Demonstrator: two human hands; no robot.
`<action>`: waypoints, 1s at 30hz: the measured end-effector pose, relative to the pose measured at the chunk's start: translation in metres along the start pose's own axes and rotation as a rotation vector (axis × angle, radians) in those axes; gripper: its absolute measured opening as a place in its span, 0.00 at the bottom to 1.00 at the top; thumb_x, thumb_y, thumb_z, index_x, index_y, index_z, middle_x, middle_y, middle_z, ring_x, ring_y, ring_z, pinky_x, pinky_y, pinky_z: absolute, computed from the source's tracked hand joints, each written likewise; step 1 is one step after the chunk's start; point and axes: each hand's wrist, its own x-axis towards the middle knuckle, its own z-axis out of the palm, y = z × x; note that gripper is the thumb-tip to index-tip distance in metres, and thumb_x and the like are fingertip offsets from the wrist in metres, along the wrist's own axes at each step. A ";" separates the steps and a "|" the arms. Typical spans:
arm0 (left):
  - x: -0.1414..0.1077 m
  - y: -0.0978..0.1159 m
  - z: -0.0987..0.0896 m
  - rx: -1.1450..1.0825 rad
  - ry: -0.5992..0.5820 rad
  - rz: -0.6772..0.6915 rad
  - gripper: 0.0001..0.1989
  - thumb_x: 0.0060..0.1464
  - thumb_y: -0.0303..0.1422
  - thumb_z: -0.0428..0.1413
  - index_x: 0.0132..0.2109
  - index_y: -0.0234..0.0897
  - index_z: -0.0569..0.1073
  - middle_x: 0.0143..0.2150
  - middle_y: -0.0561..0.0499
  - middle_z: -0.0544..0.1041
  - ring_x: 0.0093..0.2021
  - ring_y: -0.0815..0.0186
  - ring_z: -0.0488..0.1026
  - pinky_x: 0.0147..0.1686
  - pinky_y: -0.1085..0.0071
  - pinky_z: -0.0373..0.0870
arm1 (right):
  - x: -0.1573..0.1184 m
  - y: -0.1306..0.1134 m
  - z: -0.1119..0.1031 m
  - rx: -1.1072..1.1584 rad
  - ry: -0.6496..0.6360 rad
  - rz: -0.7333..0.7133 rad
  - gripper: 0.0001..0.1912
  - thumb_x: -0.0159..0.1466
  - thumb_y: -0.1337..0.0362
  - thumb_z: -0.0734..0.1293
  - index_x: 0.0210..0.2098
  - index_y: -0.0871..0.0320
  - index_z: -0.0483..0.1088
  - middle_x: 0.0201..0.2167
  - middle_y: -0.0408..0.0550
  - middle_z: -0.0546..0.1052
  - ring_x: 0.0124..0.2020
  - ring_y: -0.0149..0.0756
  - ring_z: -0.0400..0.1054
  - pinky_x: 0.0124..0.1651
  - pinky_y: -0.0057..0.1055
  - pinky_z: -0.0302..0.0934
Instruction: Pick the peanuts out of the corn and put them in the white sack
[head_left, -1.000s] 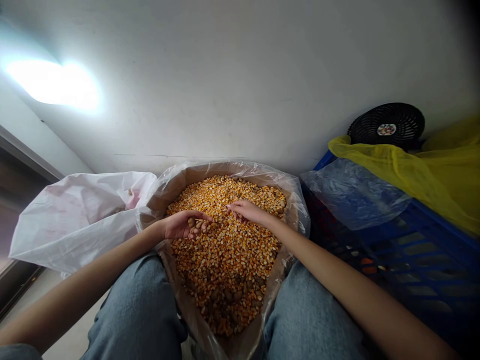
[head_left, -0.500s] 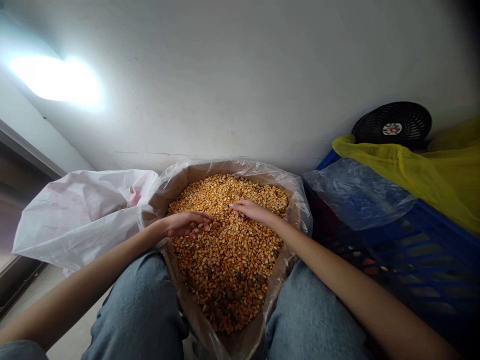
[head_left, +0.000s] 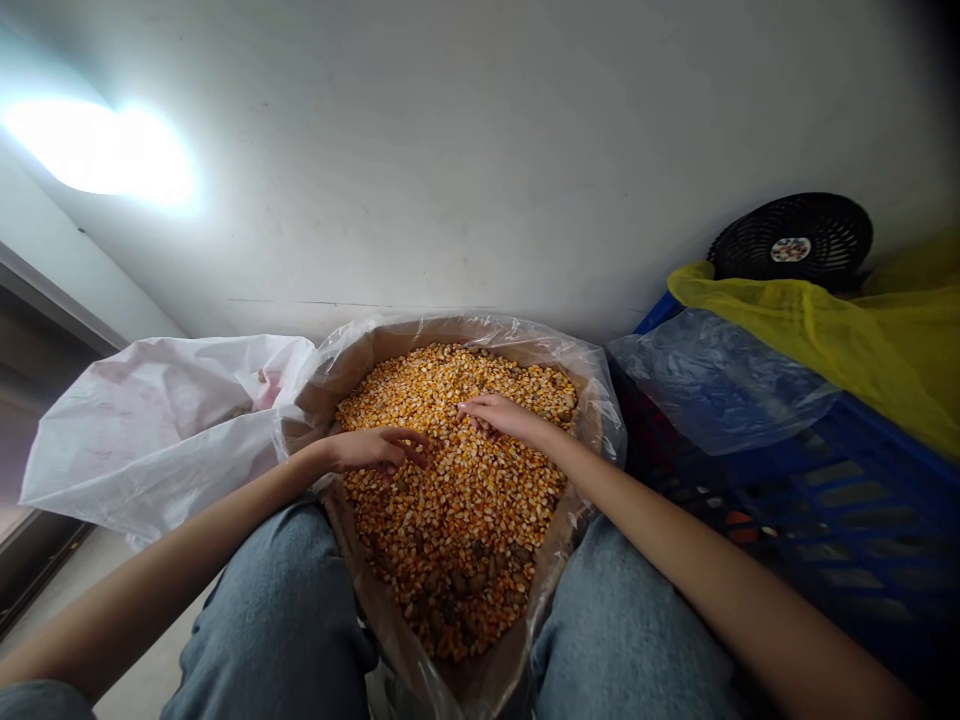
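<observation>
A sack [head_left: 592, 400] lined with clear plastic stands between my knees, filled with yellow-orange corn kernels [head_left: 480, 500]. Darker brown lumps [head_left: 457, 580] lie among the kernels, mostly in the near part. Over the left side of the corn, my left hand [head_left: 379, 450] is palm down, its fingers apart and pointing right. My right hand [head_left: 499, 415] reaches in from the right just above the kernels. Its fingers are curled together; whatever they hold, if anything, is hidden.
A white bag [head_left: 165, 430] lies left of the sack. To the right stands a blue plastic crate [head_left: 862, 490] with clear plastic and yellow mesh [head_left: 817, 320] over it. A black fan [head_left: 795, 240] is behind, against the pale wall [head_left: 465, 150].
My left hand has turned from palm up, with brown lumps in it, to palm down, and the lumps no longer show in it. The right hand has barely moved.
</observation>
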 end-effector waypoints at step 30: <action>0.005 0.001 0.011 1.424 -0.023 0.155 0.13 0.48 0.33 0.49 0.43 0.44 0.69 0.34 0.53 0.75 0.29 0.69 0.69 0.25 0.77 0.57 | -0.040 -0.049 0.073 -1.031 -0.607 -0.388 0.15 0.52 0.55 0.62 0.32 0.56 0.73 0.27 0.45 0.75 0.27 0.32 0.66 0.26 0.26 0.54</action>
